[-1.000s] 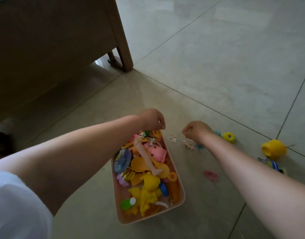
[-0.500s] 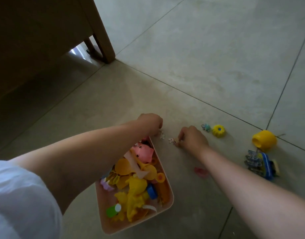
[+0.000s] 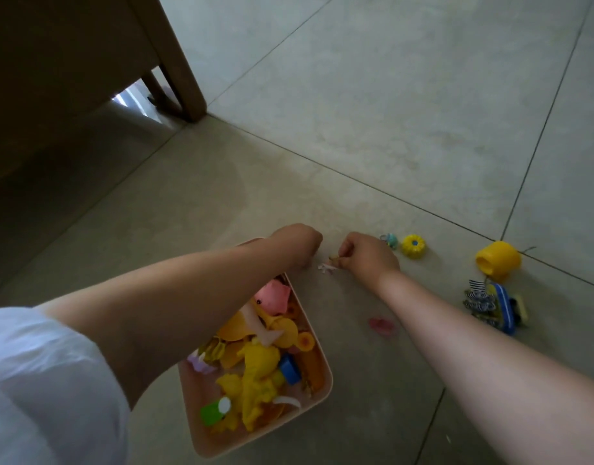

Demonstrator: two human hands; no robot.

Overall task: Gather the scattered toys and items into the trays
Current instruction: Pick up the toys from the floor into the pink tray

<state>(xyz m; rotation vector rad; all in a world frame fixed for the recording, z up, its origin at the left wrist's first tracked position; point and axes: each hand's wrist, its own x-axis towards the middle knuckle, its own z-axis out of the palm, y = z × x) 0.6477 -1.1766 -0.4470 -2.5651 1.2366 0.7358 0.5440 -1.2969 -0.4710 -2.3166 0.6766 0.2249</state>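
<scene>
My right hand (image 3: 369,260) is curled down at the floor (image 3: 372,112), its fingertips pinching a small pale piece (image 3: 334,262), with another little pale scrap (image 3: 324,268) lying on the tile just beside it. My left hand (image 3: 297,243) is curled over the far end of the pink tray (image 3: 326,391); I cannot tell whether it holds anything. The two hands are near each other but apart. The tray sits on the floor under my left forearm, piled with toys: a pink pig (image 3: 274,297), yellow figures (image 3: 255,380), a blue ring (image 3: 290,370) and a green block (image 3: 215,411). Still on the floor to my right lie a small teal toy (image 3: 390,240), a yellow flower ring (image 3: 413,246), a yellow cup (image 3: 498,261) on its side, a blue striped toy (image 3: 493,305) and a flat pink piece (image 3: 382,325). A wooden furniture leg (image 3: 180,62) stands far left.
</scene>
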